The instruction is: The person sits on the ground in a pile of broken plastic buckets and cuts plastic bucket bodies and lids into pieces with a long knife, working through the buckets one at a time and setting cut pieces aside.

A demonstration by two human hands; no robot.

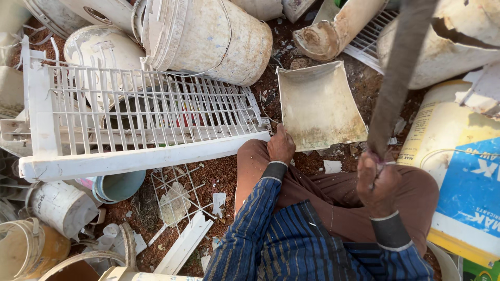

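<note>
Left hand point(282, 145) gripping edge of dirty cream curved plastic piece point(319, 106), right hand point(378, 179) clenched around long dark flat blade point(398, 73).

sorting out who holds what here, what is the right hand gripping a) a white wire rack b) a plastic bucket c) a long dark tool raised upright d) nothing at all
c: the right hand is closed around the lower end of a long dark tool that rises toward the top of the picture, while the left hand rests at the edge of a curved cream plastic piece.
</note>
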